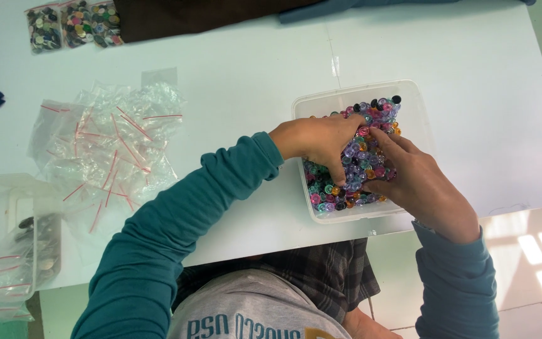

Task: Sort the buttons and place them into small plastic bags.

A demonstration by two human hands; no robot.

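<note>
The clear plastic tub (409, 100) sat near the table's (252, 69) front edge, towards its right end, heaped with small coloured buttons (362, 157). Both hands were in the heap — the left hand (318, 141) and the right hand (412, 179) cupped together around a bunch of them. Three filled bags (73, 25) lay at the far left corner (a small share, I judged); a pile of empty zip bags (111, 141) waited, well apart.

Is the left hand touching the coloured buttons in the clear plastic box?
Touching. The head view shows the left hand with fingers pressed down into the pile of coloured buttons inside the clear plastic box; no gap shows.
</note>
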